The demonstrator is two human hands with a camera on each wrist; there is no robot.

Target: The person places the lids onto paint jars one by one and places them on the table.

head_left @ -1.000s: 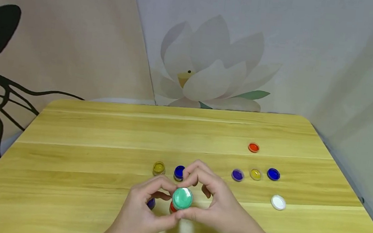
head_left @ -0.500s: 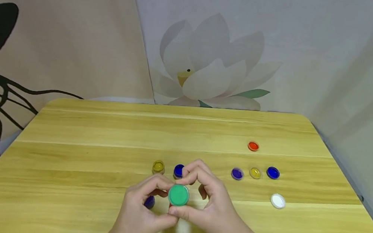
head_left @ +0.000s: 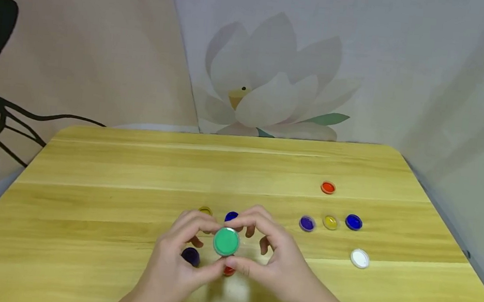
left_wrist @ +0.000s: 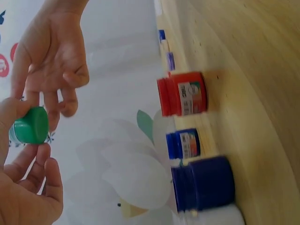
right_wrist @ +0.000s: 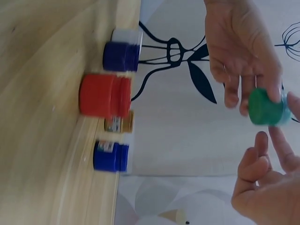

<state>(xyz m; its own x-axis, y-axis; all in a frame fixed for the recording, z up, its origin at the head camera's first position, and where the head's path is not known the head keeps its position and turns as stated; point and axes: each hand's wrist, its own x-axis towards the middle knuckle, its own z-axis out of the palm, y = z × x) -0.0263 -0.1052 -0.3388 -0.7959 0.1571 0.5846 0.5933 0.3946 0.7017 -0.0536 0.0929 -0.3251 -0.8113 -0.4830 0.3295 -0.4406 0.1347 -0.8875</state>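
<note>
A small green paint jar (head_left: pixel 226 242) is held above the table between both hands, its lid side facing the head camera. My left hand (head_left: pixel 175 256) pinches it from the left between thumb and fingertips. From the right, my right hand (head_left: pixel 273 256) pinches it the same way. In the left wrist view the green jar (left_wrist: pixel 35 125) shows a clear rim at its lid end. Open jars stand below: a red jar (left_wrist: pixel 183 93), a blue jar (left_wrist: pixel 183 143) and a dark purple jar (left_wrist: pixel 204 183). The yellow jar (right_wrist: pixel 119 122) is partly behind my left hand in the head view.
Loose lids lie on the right of the wooden table (head_left: pixel 136 160): red (head_left: pixel 328 187), purple (head_left: pixel 307 223), yellow (head_left: pixel 330 222), blue (head_left: pixel 353 222) and white (head_left: pixel 360 258). A white jar (right_wrist: pixel 126 35) stands beside the purple one. A printed cloth (head_left: pixel 275 76) hangs behind the table.
Both hands have carried the green jar slightly up and to the left in the head view, and its top now faces the camera more squarely. Jars and lids on the table stay put.
</note>
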